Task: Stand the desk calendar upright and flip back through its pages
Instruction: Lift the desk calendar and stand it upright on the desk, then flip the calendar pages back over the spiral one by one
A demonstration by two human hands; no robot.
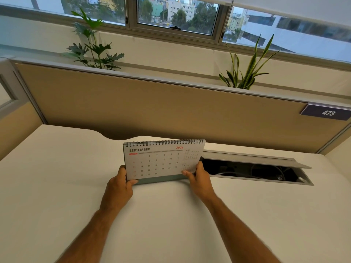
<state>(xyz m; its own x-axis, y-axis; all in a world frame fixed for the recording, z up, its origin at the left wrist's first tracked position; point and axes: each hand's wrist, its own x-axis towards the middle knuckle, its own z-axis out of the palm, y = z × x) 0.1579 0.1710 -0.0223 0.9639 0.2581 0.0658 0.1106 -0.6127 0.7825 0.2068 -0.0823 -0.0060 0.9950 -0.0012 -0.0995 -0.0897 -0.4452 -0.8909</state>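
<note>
The left hand gripped the lower left corner of the desk calendar, and the right hand pinched its lower right edge. The calendar stood upright on the white bench, showing September, its base seemingly touching the surface beside an open cable tray.
</note>
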